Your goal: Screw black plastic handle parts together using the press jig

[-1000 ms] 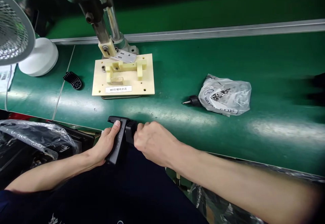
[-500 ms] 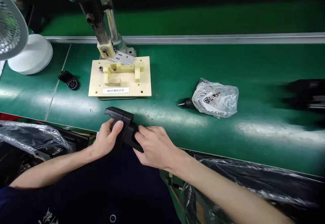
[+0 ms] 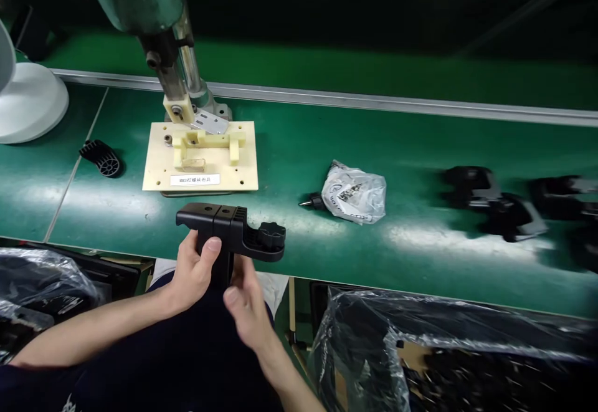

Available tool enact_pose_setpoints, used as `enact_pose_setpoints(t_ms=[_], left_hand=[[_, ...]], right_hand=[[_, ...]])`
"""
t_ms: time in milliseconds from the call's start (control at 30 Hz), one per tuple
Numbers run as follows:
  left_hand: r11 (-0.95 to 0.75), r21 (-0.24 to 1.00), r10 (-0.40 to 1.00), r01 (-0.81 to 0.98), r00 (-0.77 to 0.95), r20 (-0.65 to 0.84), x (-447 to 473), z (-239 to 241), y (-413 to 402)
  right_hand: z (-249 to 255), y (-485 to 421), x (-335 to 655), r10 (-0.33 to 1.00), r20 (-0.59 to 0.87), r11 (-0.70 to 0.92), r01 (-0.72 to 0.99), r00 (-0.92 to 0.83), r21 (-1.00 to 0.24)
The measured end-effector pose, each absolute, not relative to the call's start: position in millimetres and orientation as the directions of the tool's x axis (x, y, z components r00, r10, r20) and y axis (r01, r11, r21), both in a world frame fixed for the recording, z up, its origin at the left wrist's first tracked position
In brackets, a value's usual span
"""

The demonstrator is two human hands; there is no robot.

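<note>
1. Left hand: fingers wrapped round the stem of a black plastic bracket, thumb pressed on its front; the bracket is held upright over the near edge of the bench, just in front of the jig plate.
2. Right hand: just below and beside the bracket's stem, fingers loosely open, gripping nothing (whether the fingertips touch the stem I cannot tell).
3. Bracket carries a knob on its right arm.
4. Cream jig plate sits under a press column, labelled along its front edge.
5. Crumpled plastic bag to the right, a black tip poking out.
6. More black parts farther right, blurred.
7. White fan base at far left.
</note>
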State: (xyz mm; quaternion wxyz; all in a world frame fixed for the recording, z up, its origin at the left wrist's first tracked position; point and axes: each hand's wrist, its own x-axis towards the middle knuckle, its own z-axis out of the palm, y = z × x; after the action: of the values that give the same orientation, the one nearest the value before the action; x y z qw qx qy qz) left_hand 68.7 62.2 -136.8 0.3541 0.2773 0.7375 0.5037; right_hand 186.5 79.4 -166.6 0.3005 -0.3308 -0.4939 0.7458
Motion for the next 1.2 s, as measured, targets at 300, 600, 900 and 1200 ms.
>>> enact_pose_setpoints(t_ms=[300, 600, 900, 1200], left_hand=[[0.054, 0.883, 0.929, 0.467, -0.347, 0.127, 50.5, -174.0, 49.8], [-0.133, 0.583, 0.851, 0.802, -0.209, 0.481, 34.5, -210.3, 49.6], [-0.163, 0.575, 0.836, 0.802, -0.197, 0.512, 24.2, -208.7, 43.3], [-0.272, 0.555, 0.836, 0.786, -0.093, 0.541, 25.5, -206.7, 44.3]], right_hand=[[-140.5, 177.2, 228.2, 0.976, -0.177, -0.194, -0.127, -0.130, -0.973], [-100.5, 397.8, 165.4, 0.941, -0.310, -0.326, -0.107, -0.138, -0.939], [-113.2, 352.9, 178.0, 0.975, -0.149, -0.144, 0.039, -0.168, -0.989], [-128.2, 268.6, 292.9, 0.984, 0.039, 0.171, 0.863, -0.173, -0.475]])
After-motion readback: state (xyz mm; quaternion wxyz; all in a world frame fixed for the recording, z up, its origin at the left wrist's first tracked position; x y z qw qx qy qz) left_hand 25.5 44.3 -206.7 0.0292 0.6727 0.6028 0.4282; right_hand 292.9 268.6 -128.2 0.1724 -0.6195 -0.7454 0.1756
